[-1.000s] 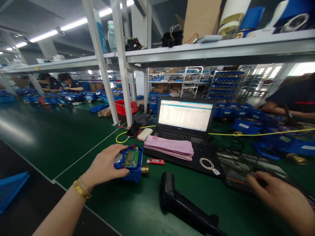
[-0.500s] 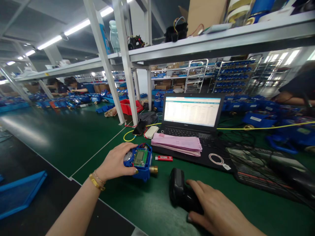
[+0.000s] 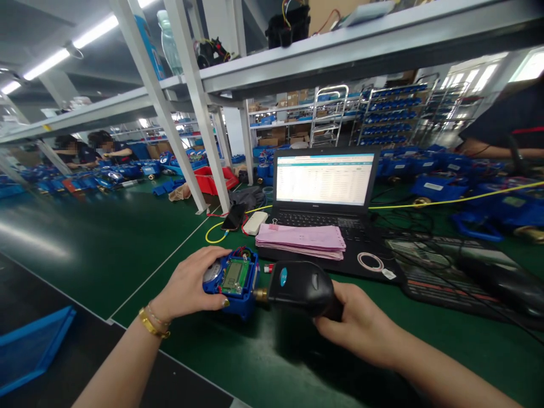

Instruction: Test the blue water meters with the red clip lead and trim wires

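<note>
My left hand [image 3: 189,283] grips a blue meter housing [image 3: 242,306] from its left side, thumb at the front and fingers over the back. A green circuit board with a small display [image 3: 233,275] faces up in it, and a brass fitting [image 3: 260,294] sticks out to the right. My right hand [image 3: 361,320] is wrapped round the handle of a black handheld barcode scanner [image 3: 301,289], raised above the table. The scanner's head points left, close to the brass fitting, and covers most of a red-and-white stick-like item [image 3: 268,268].
Behind stands an open laptop [image 3: 325,181] with a stack of pink papers [image 3: 301,241] and a coiled cable [image 3: 370,262] on it. A phone [image 3: 234,217] and white box [image 3: 255,222] lie left of it. Shelf posts [image 3: 199,107] rise behind; co-workers sit farther off.
My right hand has lifted the scanner off the table and swung its head left towards the brass fitting. My left hand still holds the meter housing. The whole view has shifted slightly.
</note>
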The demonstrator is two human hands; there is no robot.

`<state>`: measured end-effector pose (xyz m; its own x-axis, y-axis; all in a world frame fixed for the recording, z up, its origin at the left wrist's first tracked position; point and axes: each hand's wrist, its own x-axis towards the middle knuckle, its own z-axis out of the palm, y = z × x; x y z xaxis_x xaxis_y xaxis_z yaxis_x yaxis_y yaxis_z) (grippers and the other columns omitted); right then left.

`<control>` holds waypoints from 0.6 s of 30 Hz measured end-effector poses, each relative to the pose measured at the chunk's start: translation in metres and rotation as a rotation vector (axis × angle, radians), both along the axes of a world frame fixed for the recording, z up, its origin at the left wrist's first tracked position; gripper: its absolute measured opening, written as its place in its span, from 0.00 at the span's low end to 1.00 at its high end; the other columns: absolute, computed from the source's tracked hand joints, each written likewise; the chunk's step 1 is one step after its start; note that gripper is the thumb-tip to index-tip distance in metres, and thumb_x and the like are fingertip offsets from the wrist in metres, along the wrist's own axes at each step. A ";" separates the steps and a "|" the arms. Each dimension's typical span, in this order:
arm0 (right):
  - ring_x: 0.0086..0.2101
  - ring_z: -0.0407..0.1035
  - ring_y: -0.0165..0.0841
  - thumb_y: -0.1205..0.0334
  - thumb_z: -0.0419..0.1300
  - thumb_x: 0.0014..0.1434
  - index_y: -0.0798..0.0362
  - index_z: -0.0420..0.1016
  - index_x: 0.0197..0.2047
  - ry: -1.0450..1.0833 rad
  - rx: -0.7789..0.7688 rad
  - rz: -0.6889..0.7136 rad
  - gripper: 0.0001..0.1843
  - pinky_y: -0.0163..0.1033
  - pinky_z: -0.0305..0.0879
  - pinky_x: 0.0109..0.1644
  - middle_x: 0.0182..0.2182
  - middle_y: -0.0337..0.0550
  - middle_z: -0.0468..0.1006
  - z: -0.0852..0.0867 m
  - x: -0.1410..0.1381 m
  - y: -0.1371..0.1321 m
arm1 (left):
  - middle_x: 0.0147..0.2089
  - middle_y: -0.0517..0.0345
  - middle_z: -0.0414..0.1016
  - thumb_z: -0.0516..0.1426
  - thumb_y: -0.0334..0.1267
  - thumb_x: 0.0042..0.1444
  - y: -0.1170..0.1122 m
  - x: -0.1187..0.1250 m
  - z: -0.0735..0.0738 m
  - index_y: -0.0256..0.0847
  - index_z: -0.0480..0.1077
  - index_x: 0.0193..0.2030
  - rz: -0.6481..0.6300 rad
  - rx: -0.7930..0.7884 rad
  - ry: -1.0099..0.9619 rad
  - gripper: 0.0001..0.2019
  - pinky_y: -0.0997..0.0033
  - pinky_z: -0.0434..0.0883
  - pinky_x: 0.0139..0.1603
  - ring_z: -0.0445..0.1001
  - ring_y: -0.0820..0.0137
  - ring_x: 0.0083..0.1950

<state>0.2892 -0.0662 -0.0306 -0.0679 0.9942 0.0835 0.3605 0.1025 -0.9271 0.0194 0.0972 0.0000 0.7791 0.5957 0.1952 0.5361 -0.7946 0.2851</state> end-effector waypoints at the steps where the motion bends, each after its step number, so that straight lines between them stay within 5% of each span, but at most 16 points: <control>1: 0.25 0.53 0.26 0.67 0.53 0.45 0.54 0.66 0.31 -0.003 0.012 -0.025 0.07 0.31 0.54 0.28 0.24 0.33 0.61 -0.004 0.000 0.003 | 0.59 0.51 0.64 0.57 0.60 0.46 0.000 0.000 0.000 0.45 0.59 0.59 0.000 0.000 0.001 0.36 0.59 0.66 0.56 0.67 0.56 0.56; 11: 0.29 0.64 0.31 0.72 0.52 0.44 0.54 0.67 0.34 -0.353 0.046 -0.077 0.12 0.34 0.61 0.34 0.28 0.37 0.69 0.001 0.005 0.003 | 0.60 0.52 0.63 0.56 0.57 0.47 0.003 -0.004 -0.004 0.49 0.58 0.60 0.004 0.012 -0.018 0.33 0.61 0.67 0.54 0.67 0.56 0.55; 15: 0.42 0.69 0.45 0.71 0.53 0.49 0.59 0.70 0.47 -0.720 -0.074 -0.081 0.20 0.50 0.64 0.47 0.42 0.54 0.73 0.003 0.002 -0.009 | 0.60 0.57 0.65 0.56 0.59 0.45 0.008 -0.009 -0.012 0.54 0.59 0.59 0.101 0.039 -0.039 0.34 0.62 0.67 0.54 0.69 0.55 0.55; 18: 0.48 0.68 0.44 0.67 0.57 0.48 0.57 0.65 0.58 -0.730 -0.070 -0.084 0.31 0.47 0.65 0.52 0.50 0.54 0.70 -0.005 0.009 -0.015 | 0.60 0.60 0.66 0.57 0.60 0.43 0.011 -0.009 -0.019 0.56 0.60 0.58 0.149 0.028 -0.080 0.34 0.61 0.66 0.56 0.68 0.53 0.56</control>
<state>0.2978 -0.0809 -0.0353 -0.0056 0.9998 -0.0174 0.8921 -0.0028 -0.4519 0.0101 0.1082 -0.0192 0.6638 0.6970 0.2712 0.6251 -0.7161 0.3106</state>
